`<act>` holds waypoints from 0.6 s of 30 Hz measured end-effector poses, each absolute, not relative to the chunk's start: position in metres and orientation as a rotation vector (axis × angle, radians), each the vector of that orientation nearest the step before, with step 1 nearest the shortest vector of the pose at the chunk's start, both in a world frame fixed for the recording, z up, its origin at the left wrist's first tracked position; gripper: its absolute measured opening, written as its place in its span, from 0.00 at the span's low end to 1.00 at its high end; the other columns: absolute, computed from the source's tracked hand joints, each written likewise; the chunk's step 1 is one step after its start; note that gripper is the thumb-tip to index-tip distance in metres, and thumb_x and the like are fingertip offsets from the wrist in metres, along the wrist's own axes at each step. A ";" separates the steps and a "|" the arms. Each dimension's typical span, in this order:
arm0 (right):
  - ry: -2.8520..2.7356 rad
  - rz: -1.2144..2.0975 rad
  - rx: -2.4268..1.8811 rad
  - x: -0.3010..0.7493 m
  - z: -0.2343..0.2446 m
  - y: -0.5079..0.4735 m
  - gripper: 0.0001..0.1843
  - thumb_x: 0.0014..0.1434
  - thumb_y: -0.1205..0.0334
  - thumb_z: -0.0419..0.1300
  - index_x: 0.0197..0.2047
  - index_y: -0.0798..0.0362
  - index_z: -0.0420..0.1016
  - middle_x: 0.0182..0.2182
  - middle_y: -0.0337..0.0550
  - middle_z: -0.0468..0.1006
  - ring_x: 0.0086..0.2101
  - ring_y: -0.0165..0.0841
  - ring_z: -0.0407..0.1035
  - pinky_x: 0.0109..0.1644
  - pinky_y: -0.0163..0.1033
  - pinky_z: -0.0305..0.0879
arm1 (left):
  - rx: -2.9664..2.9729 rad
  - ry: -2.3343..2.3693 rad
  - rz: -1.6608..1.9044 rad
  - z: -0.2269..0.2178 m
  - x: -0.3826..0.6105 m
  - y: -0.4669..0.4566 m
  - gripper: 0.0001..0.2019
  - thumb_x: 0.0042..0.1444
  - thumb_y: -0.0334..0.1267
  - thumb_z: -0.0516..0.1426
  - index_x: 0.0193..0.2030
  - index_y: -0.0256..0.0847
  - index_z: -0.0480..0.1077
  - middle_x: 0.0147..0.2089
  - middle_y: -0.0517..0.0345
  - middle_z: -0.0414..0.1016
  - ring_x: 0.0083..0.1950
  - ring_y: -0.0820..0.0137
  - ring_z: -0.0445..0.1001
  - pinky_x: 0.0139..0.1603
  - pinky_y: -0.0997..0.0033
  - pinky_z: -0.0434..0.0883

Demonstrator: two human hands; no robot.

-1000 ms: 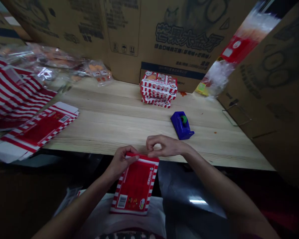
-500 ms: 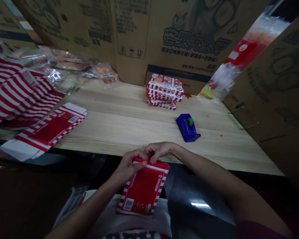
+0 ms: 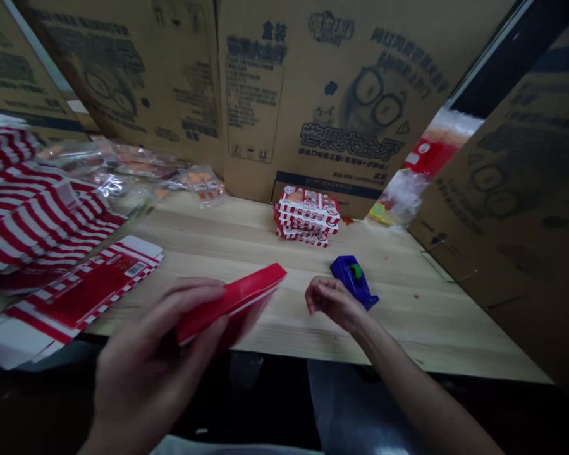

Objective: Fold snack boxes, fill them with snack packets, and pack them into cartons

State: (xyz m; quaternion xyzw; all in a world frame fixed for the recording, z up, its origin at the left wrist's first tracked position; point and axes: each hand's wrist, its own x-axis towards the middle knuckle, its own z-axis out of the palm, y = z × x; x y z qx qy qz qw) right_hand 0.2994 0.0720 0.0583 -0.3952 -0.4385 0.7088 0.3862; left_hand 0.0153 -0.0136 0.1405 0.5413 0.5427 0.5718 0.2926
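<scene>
At the far left we find a pile of striped red-and-white flattened cartons [image 3: 26, 208] on the counter [image 3: 246, 237], with a single flat carton [image 3: 99, 287] lying nearer, and clear plastic packets [image 3: 201, 186] beyond them. Over the near edge, we see the left hand [image 3: 146, 360], blurred, wrapped around a red carton [image 3: 230, 303] and holding it clear of the counter. The carton's long axis runs from near-left to far-right, and its far end points toward the right hand [image 3: 334, 300], lying close to it but not touching. The left hand is the nearer, being the one in contact; the right hand is curled narrow, holding nothing — just beside a blue tape dispenser [image 3: 353, 281]. Farther back stands a stack of assembled red-and-white boxes [image 3: 307, 216] against a cardboard shipping carton [image 3: 313, 95].
</scene>
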 end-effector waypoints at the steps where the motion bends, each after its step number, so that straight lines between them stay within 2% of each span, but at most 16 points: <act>1: -1.083 1.863 -0.994 0.296 0.054 0.066 0.23 0.48 0.42 0.68 0.30 0.54 0.73 0.26 0.44 0.78 0.25 0.32 0.73 0.32 0.37 0.68 | 1.524 1.434 1.551 0.138 0.024 -0.014 0.12 0.45 0.40 0.66 0.39 0.48 0.79 0.46 0.55 0.77 0.52 0.52 0.73 0.55 0.57 0.71; 3: -0.975 2.028 -0.961 0.285 0.037 0.051 0.27 0.49 0.34 0.63 0.37 0.51 0.74 0.33 0.49 0.81 0.33 0.39 0.77 0.42 0.45 0.71 | 1.732 1.331 1.496 0.117 0.046 -0.016 0.14 0.51 0.36 0.62 0.45 0.49 0.77 0.52 0.51 0.75 0.56 0.52 0.71 0.60 0.54 0.68; 5: -0.860 2.131 -0.948 0.276 0.016 0.038 0.29 0.49 0.31 0.60 0.42 0.46 0.75 0.38 0.47 0.82 0.40 0.43 0.77 0.49 0.51 0.70 | 1.956 1.176 1.327 0.086 0.066 -0.019 0.24 0.52 0.34 0.61 0.57 0.48 0.70 0.62 0.47 0.67 0.64 0.52 0.65 0.63 0.52 0.66; 7: -0.802 2.088 -1.031 0.272 -0.005 0.028 0.23 0.48 0.37 0.65 0.43 0.41 0.75 0.40 0.42 0.82 0.42 0.44 0.77 0.52 0.52 0.69 | 2.107 1.039 1.075 0.060 0.074 -0.018 0.35 0.50 0.36 0.63 0.66 0.47 0.59 0.69 0.44 0.57 0.69 0.50 0.56 0.65 0.48 0.63; 9: -0.818 1.958 -1.196 0.272 -0.022 0.027 0.19 0.46 0.45 0.69 0.41 0.38 0.75 0.41 0.39 0.82 0.44 0.44 0.76 0.52 0.53 0.69 | 2.205 1.064 0.969 0.046 0.064 -0.005 0.39 0.49 0.38 0.64 0.68 0.45 0.54 0.70 0.41 0.55 0.71 0.49 0.51 0.67 0.45 0.59; 13: -0.980 1.733 -1.454 0.275 -0.028 0.047 0.17 0.44 0.49 0.71 0.38 0.38 0.75 0.39 0.42 0.82 0.40 0.48 0.77 0.46 0.56 0.72 | 2.296 1.584 0.946 0.047 -0.023 0.046 0.30 0.52 0.42 0.62 0.61 0.39 0.63 0.63 0.37 0.65 0.67 0.46 0.58 0.66 0.42 0.56; 16: -1.036 1.707 -1.408 0.275 -0.007 0.068 0.17 0.43 0.52 0.72 0.38 0.42 0.77 0.38 0.44 0.83 0.36 0.46 0.78 0.42 0.52 0.74 | 2.153 1.994 0.840 0.053 -0.116 0.074 0.30 0.42 0.48 0.67 0.51 0.35 0.70 0.57 0.35 0.70 0.62 0.43 0.64 0.63 0.44 0.58; 18: -1.026 1.705 -1.314 0.278 0.016 0.085 0.19 0.42 0.55 0.72 0.39 0.47 0.79 0.38 0.47 0.83 0.35 0.44 0.78 0.41 0.49 0.74 | 1.992 2.100 0.828 0.048 -0.173 0.086 0.29 0.33 0.50 0.70 0.42 0.35 0.72 0.50 0.39 0.74 0.59 0.41 0.66 0.60 0.47 0.62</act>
